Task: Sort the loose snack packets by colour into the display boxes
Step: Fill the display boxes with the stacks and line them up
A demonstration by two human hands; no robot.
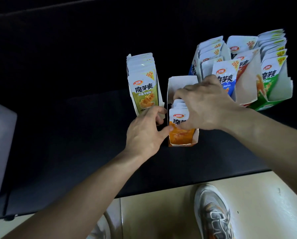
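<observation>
Orange snack packets [177, 116] are grasped by the right grip [206, 104] inside the orange display box [183, 83], toward the counter's [75, 144] near edge. The box is clasped by the left grip [144, 133], seemingly to steady it.

The right hand [204, 104] grips the orange packets [178, 116] standing in the orange box [182, 81], the left hand [144, 133] holds that box's left wall, and the yellow-green box [159, 94] stands just left.
</observation>
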